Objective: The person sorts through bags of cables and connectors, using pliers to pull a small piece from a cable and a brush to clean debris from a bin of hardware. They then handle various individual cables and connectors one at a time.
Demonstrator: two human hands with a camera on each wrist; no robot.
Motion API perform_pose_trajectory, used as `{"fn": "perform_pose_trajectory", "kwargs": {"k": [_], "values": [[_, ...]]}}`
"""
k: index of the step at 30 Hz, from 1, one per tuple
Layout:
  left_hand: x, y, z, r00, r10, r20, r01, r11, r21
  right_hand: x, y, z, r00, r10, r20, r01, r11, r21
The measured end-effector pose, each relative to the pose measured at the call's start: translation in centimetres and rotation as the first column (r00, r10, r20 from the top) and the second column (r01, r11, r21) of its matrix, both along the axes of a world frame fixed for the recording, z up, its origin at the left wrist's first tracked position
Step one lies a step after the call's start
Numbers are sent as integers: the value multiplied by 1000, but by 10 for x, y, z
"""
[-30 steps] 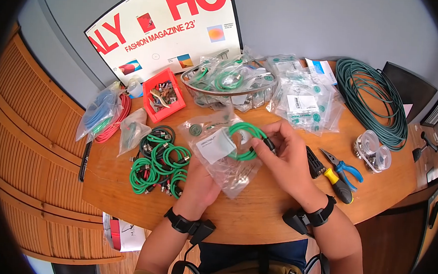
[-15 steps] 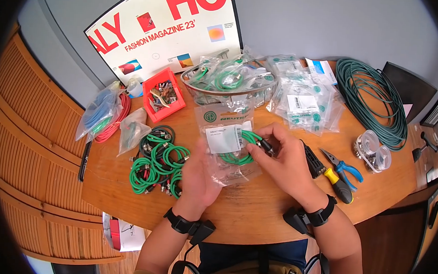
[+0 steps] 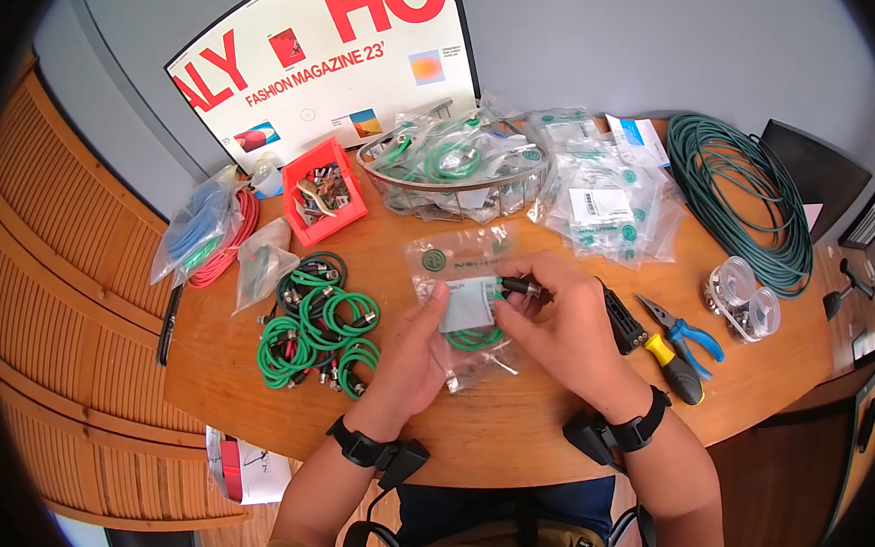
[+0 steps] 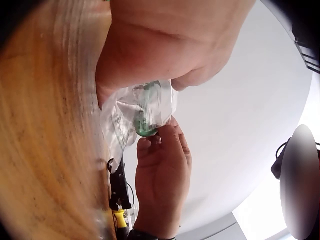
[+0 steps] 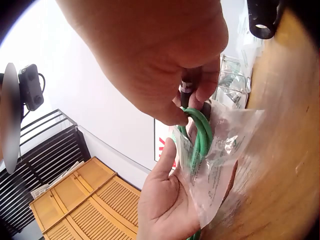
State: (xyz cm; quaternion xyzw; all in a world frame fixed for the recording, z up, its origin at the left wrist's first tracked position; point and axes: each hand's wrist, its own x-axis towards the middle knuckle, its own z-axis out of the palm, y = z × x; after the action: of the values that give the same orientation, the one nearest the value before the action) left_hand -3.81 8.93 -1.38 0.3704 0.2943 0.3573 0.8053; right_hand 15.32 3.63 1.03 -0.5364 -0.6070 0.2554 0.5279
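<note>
A clear plastic bag [image 3: 438, 259] with a white label [image 3: 469, 306] is held upright over the table by my left hand [image 3: 407, 362], the thumb on its front and the fingers behind. A coiled green cable [image 5: 202, 132] lies largely within the bag, partly hidden behind the label in the head view. My right hand [image 3: 574, 327] pinches the cable's dark connector end [image 3: 519, 287] at the bag's right edge. Left of my left hand lies a pile of coiled green cables [image 3: 319, 321] with metal connectors.
A wire basket [image 3: 462, 200] of bagged cables and flat plastic bags [image 3: 611, 219] stand behind. Left are a red bin [image 3: 336, 212] of connectors and bagged cables [image 3: 200, 224]. Right are pliers [image 3: 689, 339], a yellow-black screwdriver [image 3: 674, 368], clear tubs [image 3: 742, 297] and a dark green cable coil [image 3: 742, 202].
The bag has turned more upright and shifted slightly right. The green coil now shows lower, mostly behind the label. My left thumb has come over the bag's front, and my right hand keeps the connector end.
</note>
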Motion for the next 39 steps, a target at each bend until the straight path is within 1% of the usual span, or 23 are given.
{"fn": "perform_pose_trajectory", "kwargs": {"k": [3,4,5,6,8,9,11,12,14,15,17,18,20,21,24,26,27,29,30,32,33,35,39], "values": [[-2,3,-10,997,-63,35,65,997,-47,3,0,-2,999,-23,41,23,1000,3],[-3,2,-10,997,-62,35,64,997,-46,5,3,-8,995,32,91,-38,997,67],[-2,1,-11,999,-12,32,13,999,-42,6,5,-12,986,84,143,-102,987,128],[-2,1,-11,999,38,28,-37,999,-36,6,7,-14,986,83,142,-102,986,128],[-3,3,-12,997,47,63,-43,998,-56,6,11,-16,976,96,193,-147,951,272],[-4,4,-13,993,58,99,-50,996,-76,6,8,-12,977,95,193,-146,951,272],[-1,0,-6,996,31,89,-29,999,-32,6,1,-1,988,109,114,-110,994,1],[0,-1,-3,997,6,77,-7,1000,11,3,2,-3,988,109,114,-109,994,1],[-2,2,-7,994,30,106,-28,999,-16,-4,6,-12,967,97,-235,-72,991,115],[-3,3,-8,989,55,135,-50,998,-43,-6,8,-14,967,97,-235,-71,991,115],[-4,3,-6,983,77,164,-64,995,-80,-7,9,-16,930,27,-366,12,995,104],[-4,3,-5,976,99,193,-78,990,-116,-4,9,-16,930,28,-367,11,994,104],[-7,4,-7,968,91,234,-70,993,-96,5,10,-17,992,13,-128,7,989,148],[-7,4,-8,958,81,274,-62,995,-77,3,9,-15,992,12,-128,8,989,147],[-6,2,-4,959,68,276,-54,997,-58,0,7,-12,999,29,-43,-22,987,161],[-7,2,-3,962,75,262,-64,997,-51,0,8,-17,991,89,-100,-82,994,75],[-7,2,-3,965,79,249,-71,997,-44,0,9,-17,991,89,-99,-82,994,74],[-4,-1,4,963,66,263,-55,997,-48,0,9,-17,949,148,-279,-162,986,-26],[-3,-1,6,960,52,276,-39,998,-53,1,10,-19,949,148,-279,-162,986,-26],[-4,-1,4,957,46,286,-32,998,-51,1,12,-26,894,186,-408,-224,974,-47],[-5,-1,3,955,40,295,-26,998,-51,0,12,-26,894,186,-408,-224,973,-47],[-7,-1,4,948,35,317,-18,998,-54,-5,11,-25,843,148,-518,-216,974,-73],[-6,-3,8,950,46,309,-33,998,-48,-9,9,-22,853,147,-502,-196,979,-47]]}}
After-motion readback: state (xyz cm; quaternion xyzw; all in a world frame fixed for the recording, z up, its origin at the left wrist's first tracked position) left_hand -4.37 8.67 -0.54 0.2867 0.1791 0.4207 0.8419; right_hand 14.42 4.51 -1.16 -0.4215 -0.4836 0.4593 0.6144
